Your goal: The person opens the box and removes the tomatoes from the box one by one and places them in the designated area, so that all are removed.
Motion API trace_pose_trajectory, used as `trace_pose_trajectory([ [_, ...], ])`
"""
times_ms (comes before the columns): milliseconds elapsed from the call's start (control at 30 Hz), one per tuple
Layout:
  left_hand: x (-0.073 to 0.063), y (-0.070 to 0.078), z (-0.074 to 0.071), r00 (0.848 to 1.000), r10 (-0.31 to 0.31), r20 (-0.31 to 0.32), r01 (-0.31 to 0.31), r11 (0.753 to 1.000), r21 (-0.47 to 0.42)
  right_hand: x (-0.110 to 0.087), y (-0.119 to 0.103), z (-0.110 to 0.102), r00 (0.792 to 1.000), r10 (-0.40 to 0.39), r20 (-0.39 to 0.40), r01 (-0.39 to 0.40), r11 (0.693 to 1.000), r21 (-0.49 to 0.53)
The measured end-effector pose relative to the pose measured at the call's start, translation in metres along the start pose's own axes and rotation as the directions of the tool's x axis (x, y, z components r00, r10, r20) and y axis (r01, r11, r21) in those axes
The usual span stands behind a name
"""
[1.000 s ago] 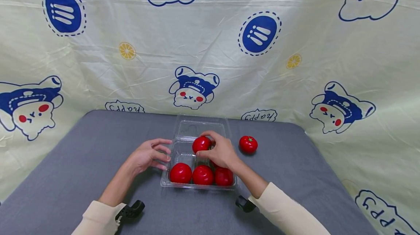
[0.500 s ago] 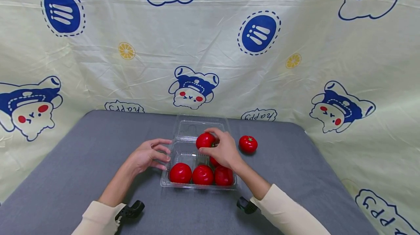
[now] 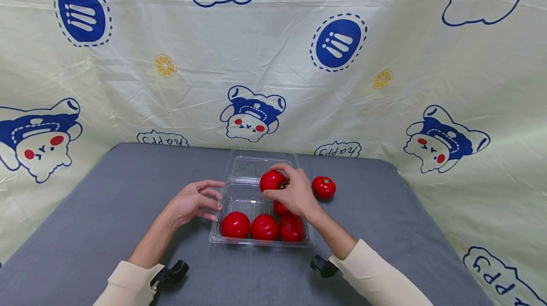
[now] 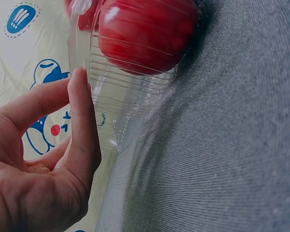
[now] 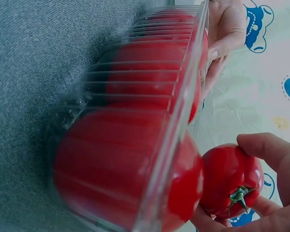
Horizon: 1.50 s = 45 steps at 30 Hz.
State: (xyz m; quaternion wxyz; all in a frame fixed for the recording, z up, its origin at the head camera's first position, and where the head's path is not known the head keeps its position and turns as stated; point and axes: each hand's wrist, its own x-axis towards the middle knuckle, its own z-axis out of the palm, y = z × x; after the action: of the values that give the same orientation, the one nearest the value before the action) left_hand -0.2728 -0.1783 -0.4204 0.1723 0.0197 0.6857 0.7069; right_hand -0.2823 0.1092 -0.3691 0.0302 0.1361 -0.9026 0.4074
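A hinged clear plastic box (image 3: 215,238) lies with its lid (image 3: 243,166) folded back on the table. Along its near side sit a left tomato (image 3: 235,225), a middle one (image 3: 264,227) and a right one (image 3: 292,228), with another tomato (image 3: 280,209) behind the right one, partly under the right hand. Between thumb and fingers, my right hand (image 3: 297,193) pinches a red tomato (image 5: 232,179) with a green stem, above the box's far part. My left hand (image 3: 194,204) touches the box's left rim with extended, slightly bent fingers, as the left wrist view (image 4: 43,154) shows.
One more tomato (image 3: 323,187) stands on the grey tablecloth (image 3: 376,249), right of the box. A pale printed cloth (image 3: 192,101) hangs behind the table. Dark wrist cameras sit below both hands.
The right hand has moved slightly right and away from me with its tomato, uncovering more of the tomato below it. The left hand has stayed at the box's left rim.
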Motion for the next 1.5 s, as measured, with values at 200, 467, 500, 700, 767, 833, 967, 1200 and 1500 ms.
trace_pose_trajectory([
  [200, 0.000, 0.001, 0.000, 1.000, 0.003, 0.006, -0.003, 1.000, -0.001, -0.001, 0.001, -0.004, 0.999, 0.009, -0.030, -0.009, 1.000, 0.000],
  [467, 0.000, 0.001, 0.001, 1.000, 0.002, -0.001, -0.002, 1.000, 0.002, -0.001, 0.005, -0.007, 0.998, 0.001, -0.055, -0.002, 1.000, -0.004],
  [500, 0.000, 0.001, 0.001, 1.000, 0.003, -0.002, -0.003, 1.000, 0.003, -0.001, 0.005, -0.008, 0.998, 0.006, -0.058, -0.006, 1.000, -0.005],
  [700, 0.001, 0.000, 0.001, 1.000, 0.011, 0.014, -0.011, 1.000, -0.003, -0.003, 0.009, -0.014, 0.995, 0.064, -0.070, -0.062, 0.998, 0.027],
  [767, 0.001, 0.000, 0.000, 1.000, 0.012, 0.018, -0.012, 1.000, -0.006, -0.005, 0.011, -0.016, 0.995, 0.074, -0.072, -0.072, 0.997, 0.038],
  [833, 0.002, -0.001, 0.000, 1.000, 0.013, 0.017, -0.013, 1.000, -0.005, -0.006, 0.012, -0.018, 0.995, 0.070, -0.075, -0.068, 0.997, 0.039],
  [967, 0.003, -0.001, 0.000, 1.000, 0.008, 0.005, -0.008, 1.000, -0.005, -0.007, 0.015, -0.020, 0.995, 0.061, -0.079, -0.058, 0.998, 0.038],
  [1200, 0.002, -0.001, -0.001, 1.000, 0.008, 0.014, -0.008, 1.000, -0.002, -0.007, 0.018, -0.023, 0.994, 0.057, -0.092, -0.054, 0.998, 0.035],
  [1500, 0.000, 0.002, -0.001, 0.999, 0.017, 0.028, -0.017, 1.000, -0.009, -0.008, 0.019, -0.030, 0.995, 0.060, -0.086, -0.057, 0.998, 0.037],
])
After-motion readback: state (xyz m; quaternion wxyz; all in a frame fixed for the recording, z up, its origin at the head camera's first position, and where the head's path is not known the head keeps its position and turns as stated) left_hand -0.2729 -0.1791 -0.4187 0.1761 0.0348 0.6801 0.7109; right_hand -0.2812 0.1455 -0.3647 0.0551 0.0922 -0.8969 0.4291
